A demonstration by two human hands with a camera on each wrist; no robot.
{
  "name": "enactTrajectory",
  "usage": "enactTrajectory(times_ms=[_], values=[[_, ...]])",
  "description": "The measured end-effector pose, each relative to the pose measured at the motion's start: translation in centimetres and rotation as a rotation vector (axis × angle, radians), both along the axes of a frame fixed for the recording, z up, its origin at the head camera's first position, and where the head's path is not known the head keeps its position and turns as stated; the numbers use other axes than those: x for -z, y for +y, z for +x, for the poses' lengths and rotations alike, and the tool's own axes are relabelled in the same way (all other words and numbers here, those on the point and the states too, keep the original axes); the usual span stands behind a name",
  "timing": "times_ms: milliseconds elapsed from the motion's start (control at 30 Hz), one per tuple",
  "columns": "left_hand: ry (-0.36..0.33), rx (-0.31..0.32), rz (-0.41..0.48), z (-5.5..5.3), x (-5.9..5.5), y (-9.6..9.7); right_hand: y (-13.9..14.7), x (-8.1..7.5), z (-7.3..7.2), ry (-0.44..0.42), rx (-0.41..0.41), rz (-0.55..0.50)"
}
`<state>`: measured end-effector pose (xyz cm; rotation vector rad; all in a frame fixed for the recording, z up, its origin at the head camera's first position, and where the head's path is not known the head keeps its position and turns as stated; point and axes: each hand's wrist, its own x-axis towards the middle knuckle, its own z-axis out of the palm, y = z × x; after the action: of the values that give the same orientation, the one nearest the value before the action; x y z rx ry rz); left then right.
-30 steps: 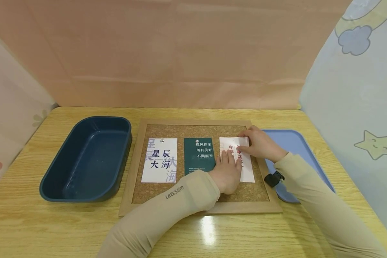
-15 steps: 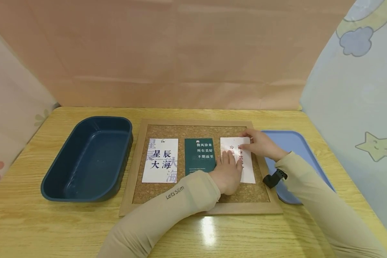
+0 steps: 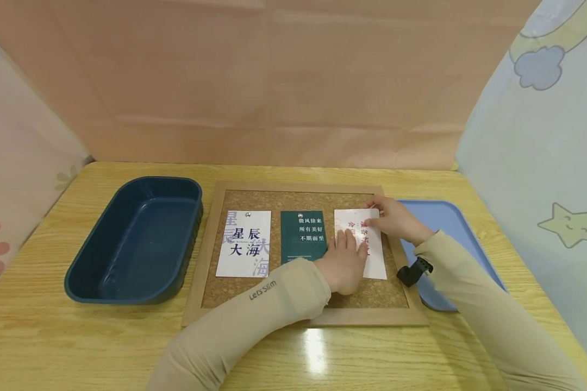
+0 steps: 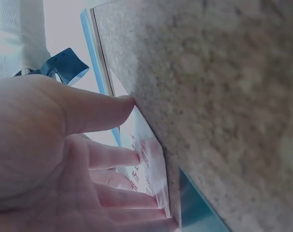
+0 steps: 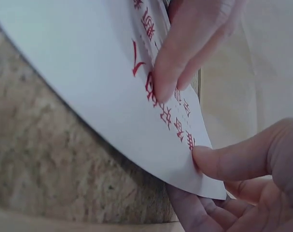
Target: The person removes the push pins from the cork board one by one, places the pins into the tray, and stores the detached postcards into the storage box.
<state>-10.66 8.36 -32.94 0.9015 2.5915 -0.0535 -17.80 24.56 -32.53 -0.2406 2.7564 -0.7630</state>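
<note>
A white card with red Chinese characters [image 3: 374, 269] lies on the right part of the cork board [image 3: 381, 295]. My left hand [image 3: 341, 266] rests on its lower left with fairly straight fingers. At its upper right, my right hand [image 3: 396, 218] pinches the edge; in the right wrist view the thumb [image 5: 233, 162] is on the printed face and the fingers are underneath. That corner of the card [image 5: 88, 67] bends up from the cork. Left of it lies a dark green card [image 3: 300, 248], partly under my left forearm, then a white card with blue characters [image 3: 242, 266].
Silver pushpins [image 3: 248, 215] sit at the tops of the blue-lettered and green cards. A deep dark blue bin [image 3: 73, 288] stands left of the board. On the right, a light blue tray [image 3: 440, 209] lies partly beneath my right wrist, which wears a black strap [image 3: 414, 271].
My right thumb and fingers have shifted slightly toward the card's right edge, uncovering more red characters. My left hand stays in place. The whole view has drifted a little.
</note>
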Motion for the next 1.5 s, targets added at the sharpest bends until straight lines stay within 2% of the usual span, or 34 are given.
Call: enactTrajectory(times_ms=[233,367,500,833,933,1300,1500], values=[[-0.094,-0.023,0.115,-0.4,0.3,-0.6,-0.1,0.1,0.1,-0.003,0.014,-0.011],[-0.119,-0.041,0.184,-0.6,0.4,-1.0,-0.1,0.2,0.2,-0.022,0.022,-0.051],[-0.102,-0.025,0.221,-0.9,0.3,-1.6,0.1,0.2,0.2,-0.053,0.047,-0.104],[-0.060,0.063,0.239,-1.3,-0.5,-4.1,0.5,0.6,0.2,-0.141,0.104,-0.239],[-0.040,0.068,0.240,-1.5,-0.7,-4.6,0.6,0.7,0.1,-0.165,0.113,-0.272],[0.016,0.074,0.335,-2.0,-1.1,-6.7,0.6,0.4,0.2,-0.209,0.131,-0.269],[0.010,0.048,0.358,-2.1,-1.6,-8.4,0.6,0.4,0.2,-0.218,0.139,-0.264]])
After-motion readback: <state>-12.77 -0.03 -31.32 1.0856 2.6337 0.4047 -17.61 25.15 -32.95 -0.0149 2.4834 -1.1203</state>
